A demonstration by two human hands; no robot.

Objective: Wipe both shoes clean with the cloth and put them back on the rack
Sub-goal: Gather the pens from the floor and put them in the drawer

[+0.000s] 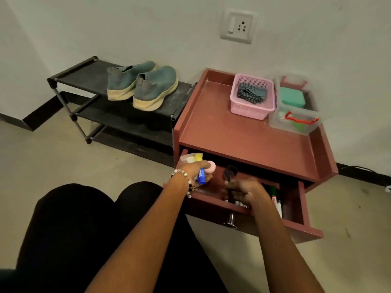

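Head view: the left hand [195, 170] grips a bundle of small items, a blue-and-yellow tube [201, 173], a round pink container [211, 166] and a clear packet. The right hand [243, 190], beside it, curls its fingers round a black brush [230, 174] inside the open drawer of the reddish-brown wooden side table [243, 136]. Marker pens [275, 197] lie in the drawer just right of that hand.

Both dusty blue-grey slip-on shoes with cream soles [143, 85] sit well beyond the left hand, side by side and nearly touching on the top shelf of the black metal-and-fabric rack [84, 81]. Their long axes run up and to the right, heels toward the person and toes toward the wall. A dark patterned cloth [250, 93] lies in the pink plastic basket [251, 96] on the tabletop, far beyond the right hand, beside a clear lidded box [294, 115].

Neither hand is free, so cleaning has not begun, I judge. With the left hand overfull, an item could slip and fall to the floor. Digging in the drawer may miss the cloth, which seems to sit in plain sight above.
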